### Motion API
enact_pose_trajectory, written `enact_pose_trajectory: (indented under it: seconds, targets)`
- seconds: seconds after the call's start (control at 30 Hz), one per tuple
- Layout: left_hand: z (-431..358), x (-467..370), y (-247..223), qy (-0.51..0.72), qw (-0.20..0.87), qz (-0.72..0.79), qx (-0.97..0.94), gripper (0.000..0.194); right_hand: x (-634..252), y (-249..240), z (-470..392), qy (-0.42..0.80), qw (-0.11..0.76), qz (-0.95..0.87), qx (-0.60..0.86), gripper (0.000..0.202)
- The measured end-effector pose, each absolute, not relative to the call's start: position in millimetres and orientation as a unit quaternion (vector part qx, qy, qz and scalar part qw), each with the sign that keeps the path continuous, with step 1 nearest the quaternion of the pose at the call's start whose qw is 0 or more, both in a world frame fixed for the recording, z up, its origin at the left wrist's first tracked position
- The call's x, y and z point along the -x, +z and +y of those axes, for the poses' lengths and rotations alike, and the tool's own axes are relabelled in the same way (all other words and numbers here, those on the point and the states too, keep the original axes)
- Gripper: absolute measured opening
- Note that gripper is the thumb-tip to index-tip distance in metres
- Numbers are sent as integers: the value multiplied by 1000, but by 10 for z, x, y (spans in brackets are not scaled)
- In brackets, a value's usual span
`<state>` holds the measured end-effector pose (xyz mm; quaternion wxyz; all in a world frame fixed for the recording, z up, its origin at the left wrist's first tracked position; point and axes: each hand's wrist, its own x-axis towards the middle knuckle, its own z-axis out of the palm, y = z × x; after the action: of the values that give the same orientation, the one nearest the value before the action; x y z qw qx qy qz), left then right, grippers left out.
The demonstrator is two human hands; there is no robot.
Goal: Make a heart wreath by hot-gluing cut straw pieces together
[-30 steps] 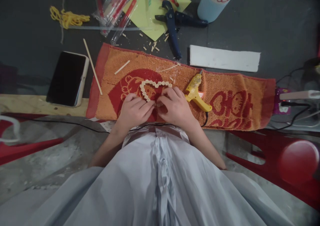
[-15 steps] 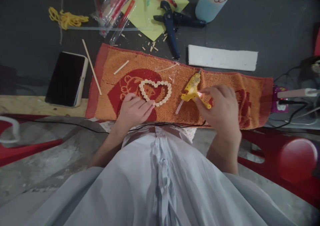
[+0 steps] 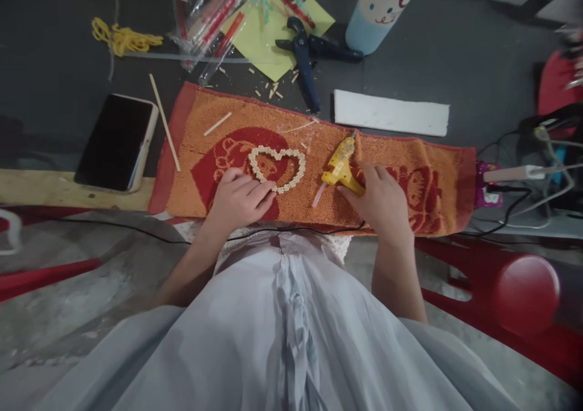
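A heart-shaped outline made of small pale wooden pieces [image 3: 301, 167] lies on the orange and red towel [image 3: 282, 119]. My left hand [image 3: 241, 201] rests at its lower left, fingers curled, the fingertips on the heart's lower edge. To the right, a yellow glue gun [image 3: 340, 161] lies with its nozzle pointing away from me and a clear glue stick [image 3: 319, 194] poking out of its back. My right hand [image 3: 380, 198] closes around the gun's handle, thumb on the near side and fingers on the far side. Part of the handle is hidden by the hand.
A phone [image 3: 116, 144] and a thin wooden stick [image 3: 164, 122] lie at left. Behind the towel are blue-handled cutters [image 3: 303, 59], wood bits, plastic packets [image 3: 214, 22], yellow cord [image 3: 125, 37], a white strip [image 3: 390, 112] and a bottle [image 3: 380, 16]. A black cable [image 3: 300, 227] runs along the front.
My right hand has come down from above the glue gun onto its handle, its fingers closing in. The left hand stays at the heart. The whole view has shifted slightly.
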<state>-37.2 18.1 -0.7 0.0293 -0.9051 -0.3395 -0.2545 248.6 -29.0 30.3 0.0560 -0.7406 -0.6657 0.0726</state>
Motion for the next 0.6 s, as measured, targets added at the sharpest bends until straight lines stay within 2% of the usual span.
enact_pose_trajectory:
  seconds: [0.07,0.17,0.23,0.4,0.47,0.6]
  targets:
    - [183,373,-16,-258,24,-343,903,10,-2514,310,-269,81,60,-682,725,46]
    - [184,376,-36,-262,0,-349,900,11,-2650,302,-254,146,115,-685,705,41]
    - [182,377,-44,-264,1,-349,899,11,-2778,270,-251,233,186,-649,700,39]
    - [177,372,-37,-272,33,-339,900,9,-2999,157,-238,425,450,-436,653,28]
    - [177,369,-32,-274,30,-337,900,10,-3026,151,-226,450,503,-389,627,30]
    - [176,368,-30,-262,15,-348,900,11,-3053,212,-249,450,556,-355,602,30]
